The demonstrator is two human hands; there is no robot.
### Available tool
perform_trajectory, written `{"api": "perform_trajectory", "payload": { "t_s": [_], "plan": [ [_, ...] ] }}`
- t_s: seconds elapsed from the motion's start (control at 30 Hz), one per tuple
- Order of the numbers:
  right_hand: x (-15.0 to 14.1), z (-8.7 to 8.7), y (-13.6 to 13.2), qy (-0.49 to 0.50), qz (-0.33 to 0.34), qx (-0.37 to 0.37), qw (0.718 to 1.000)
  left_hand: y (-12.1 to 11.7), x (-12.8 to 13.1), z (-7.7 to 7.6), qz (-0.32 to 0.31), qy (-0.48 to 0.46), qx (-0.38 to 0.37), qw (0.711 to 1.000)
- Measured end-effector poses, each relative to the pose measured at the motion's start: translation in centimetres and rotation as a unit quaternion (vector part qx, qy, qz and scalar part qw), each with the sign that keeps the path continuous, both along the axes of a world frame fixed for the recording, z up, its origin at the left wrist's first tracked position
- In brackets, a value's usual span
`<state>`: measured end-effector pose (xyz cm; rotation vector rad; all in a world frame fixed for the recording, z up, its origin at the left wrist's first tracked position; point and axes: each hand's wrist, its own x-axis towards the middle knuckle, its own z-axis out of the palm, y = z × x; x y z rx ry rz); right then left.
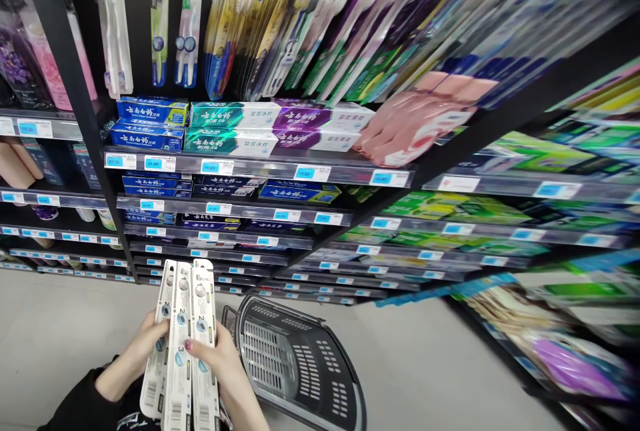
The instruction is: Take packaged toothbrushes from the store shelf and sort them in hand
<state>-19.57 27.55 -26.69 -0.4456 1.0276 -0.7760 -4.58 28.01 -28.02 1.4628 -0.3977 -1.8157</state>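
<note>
Both my hands hold a fanned bunch of three long white toothbrush packs at the bottom left. My left hand grips their left edge, fingers curled round them. My right hand clasps their right edge, thumb across the front. The packs point upward toward the shelves. A dark plastic shopping basket sits just right of my right hand, low over the floor.
Black store shelves fill the view. Toothbrush packs hang along the top. Boxed toothpaste lies on the shelf below, with blue price tags along each edge. More goods run down the right, blurred. Grey floor lies at the left.
</note>
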Motion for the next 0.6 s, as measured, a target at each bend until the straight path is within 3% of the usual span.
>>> {"api": "perform_trajectory", "payload": {
  "t_s": [0.3,0.47,0.6],
  "plan": [
    [0.7,-0.9,1.7,0.097,-0.055,-0.034,0.993,-0.5,-0.5,1.6,-0.013,-0.039,-0.077,0.996],
    [0.7,-0.6,2.4,0.154,-0.089,-0.035,0.983,0.0,-0.5,1.5,-0.007,-0.085,-0.175,0.981],
    [0.8,-0.7,2.6,0.164,-0.072,-0.038,0.983,0.4,-0.5,1.8,-0.002,-0.043,-0.165,0.985]
  ]
}}
